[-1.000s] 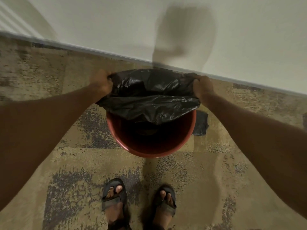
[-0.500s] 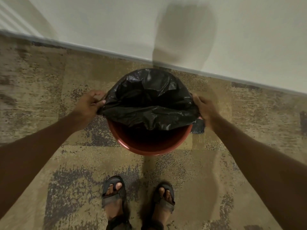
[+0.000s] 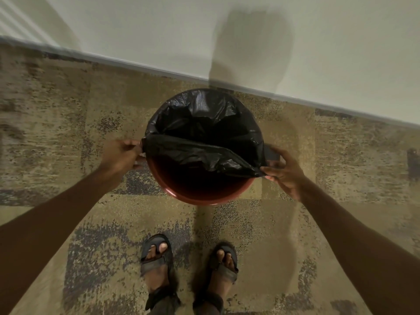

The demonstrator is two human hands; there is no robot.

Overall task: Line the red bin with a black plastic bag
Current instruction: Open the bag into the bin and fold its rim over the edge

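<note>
A round red bin (image 3: 204,197) stands on the carpet close to the wall. A black plastic bag (image 3: 204,123) hangs inside it, its far edge folded over the far half of the rim. The near edge of the bag stretches straight across the opening as a taut band. My left hand (image 3: 120,155) pinches that edge at the bin's left side. My right hand (image 3: 284,171) pinches it at the right side, slightly nearer to me. The near part of the red rim is bare.
A white wall with a grey baseboard (image 3: 136,63) runs just behind the bin. Patterned beige and grey carpet (image 3: 68,133) surrounds it. My two sandalled feet (image 3: 156,258) stand just in front of the bin.
Both hands have moved toward me along the bin's sides, drawing the bag's near edge nearer. The bag's far edge has settled over the far rim and its mouth has widened.
</note>
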